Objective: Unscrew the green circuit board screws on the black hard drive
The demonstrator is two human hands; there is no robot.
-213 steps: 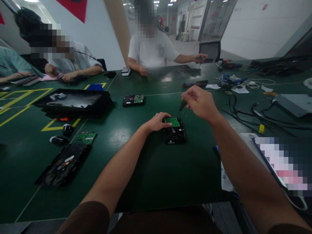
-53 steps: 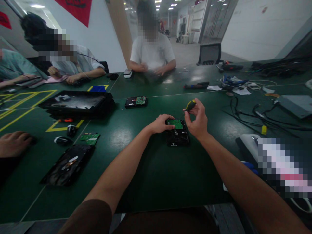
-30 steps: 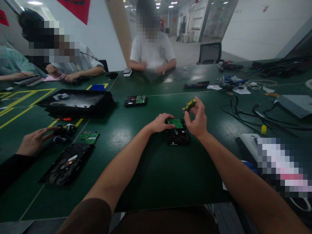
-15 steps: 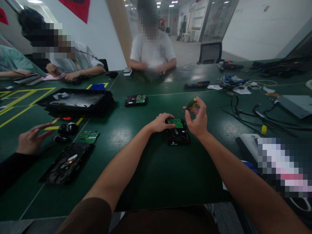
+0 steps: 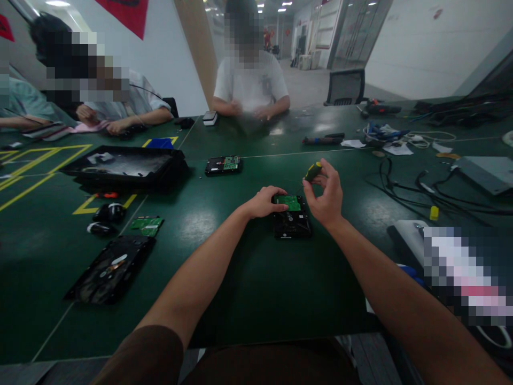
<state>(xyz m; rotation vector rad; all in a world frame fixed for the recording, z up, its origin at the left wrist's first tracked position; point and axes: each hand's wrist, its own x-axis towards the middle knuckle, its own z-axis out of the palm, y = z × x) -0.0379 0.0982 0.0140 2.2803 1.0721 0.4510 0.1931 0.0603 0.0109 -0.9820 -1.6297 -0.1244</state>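
Observation:
A black hard drive (image 5: 294, 225) with a green circuit board (image 5: 289, 202) at its far end lies on the table in front of me. My left hand (image 5: 266, 202) grips its far left side, thumb along the board's near edge and fingers over the far edge. In my right hand (image 5: 326, 192), a screwdriver with a yellow and dark green handle (image 5: 313, 171) is pinched between thumb and fingers. The screwdriver tilts down to the left, its thin shaft pointing at the drive's far right corner. Whether the tip touches a screw is too small to tell.
A second hard drive (image 5: 223, 165) lies farther back. To the left are a black drive body (image 5: 110, 270), a loose green board (image 5: 147, 225) and a black tray (image 5: 124, 166). Black cables (image 5: 409, 190) and a grey metal box (image 5: 487, 174) sit right. Co-workers sit across and left.
The screwdriver handle and my right hand have shifted very slightly. My left hand and the hard drive stay put. A co-worker's hand at the left has left the view.

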